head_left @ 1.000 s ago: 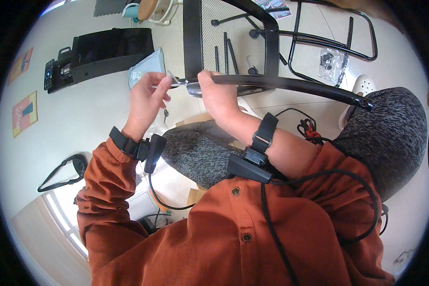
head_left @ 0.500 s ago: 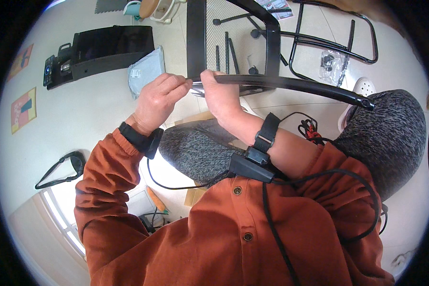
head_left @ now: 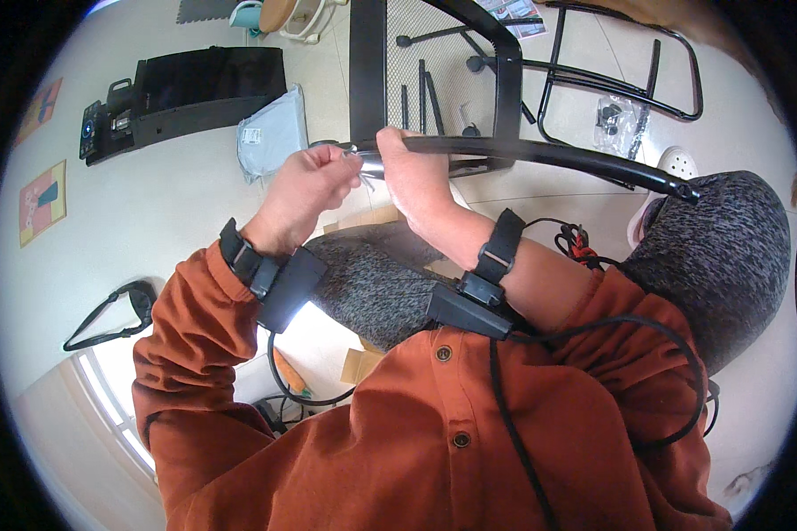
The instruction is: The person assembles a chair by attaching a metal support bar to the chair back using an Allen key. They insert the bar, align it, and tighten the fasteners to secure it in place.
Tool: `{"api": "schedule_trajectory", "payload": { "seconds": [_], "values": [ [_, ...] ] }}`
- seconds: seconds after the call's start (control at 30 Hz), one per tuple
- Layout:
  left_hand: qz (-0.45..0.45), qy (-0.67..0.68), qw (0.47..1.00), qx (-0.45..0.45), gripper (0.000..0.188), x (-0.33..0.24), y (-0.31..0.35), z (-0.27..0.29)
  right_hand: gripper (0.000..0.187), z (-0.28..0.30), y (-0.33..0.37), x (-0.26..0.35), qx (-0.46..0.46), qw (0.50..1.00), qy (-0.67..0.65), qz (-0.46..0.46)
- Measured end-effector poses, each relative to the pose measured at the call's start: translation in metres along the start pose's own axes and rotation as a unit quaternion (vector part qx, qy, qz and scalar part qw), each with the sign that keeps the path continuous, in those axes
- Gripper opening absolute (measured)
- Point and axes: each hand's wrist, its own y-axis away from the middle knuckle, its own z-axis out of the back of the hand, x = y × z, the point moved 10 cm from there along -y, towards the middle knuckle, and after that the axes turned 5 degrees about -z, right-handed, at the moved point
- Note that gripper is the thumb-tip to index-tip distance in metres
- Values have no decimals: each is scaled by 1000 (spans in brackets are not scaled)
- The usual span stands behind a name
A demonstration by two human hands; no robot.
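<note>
A long, curved black metal tube (head_left: 549, 152) runs across in front of me, its right end near my right knee. My right hand (head_left: 413, 177) is closed around the tube toward its left end. At that end my left hand (head_left: 313, 188) is closed in a pinch on a small silvery metal piece (head_left: 353, 150), too small to name exactly. A thin shiny metal rod (head_left: 368, 183) shows between the two hands; which hand bears it I cannot tell. Beyond the tube stands a black-framed mesh chair back (head_left: 507, 97), partly covered by the tube and my right hand.
Black bars (head_left: 425, 97) show through the mesh. On the floor to the right lie a bent black tube frame (head_left: 624, 84) and a clear bag of parts (head_left: 613, 124). A pale blue package (head_left: 270, 133) and a black monitor-like object (head_left: 208, 93) sit left. Cables hang from my wrists.
My left wrist has turned and the hand has dropped slightly, bringing the pinched metal piece into sight. My right hand and the tube have barely shifted.
</note>
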Motion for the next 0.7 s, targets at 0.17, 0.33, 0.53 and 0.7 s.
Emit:
{"api": "schedule_trajectory", "payload": {
  "seconds": [0.17,0.33,0.53,0.7],
  "values": [
    [-300,-437,845,-65,6,-50,13,-3,27,0,-2,-3,-8,1000,16,-8],
    [-474,-631,614,-28,18,-65,25,-17,27,-2,0,-8,-5,1000,-6,-19],
    [-223,-183,943,-167,22,-37,6,42,28,-1,2,-6,-5,999,-13,-29],
    [6,33,999,-42,25,4,-9,23,29,-1,2,-2,-18,1000,-10,-21]
  ]
}}
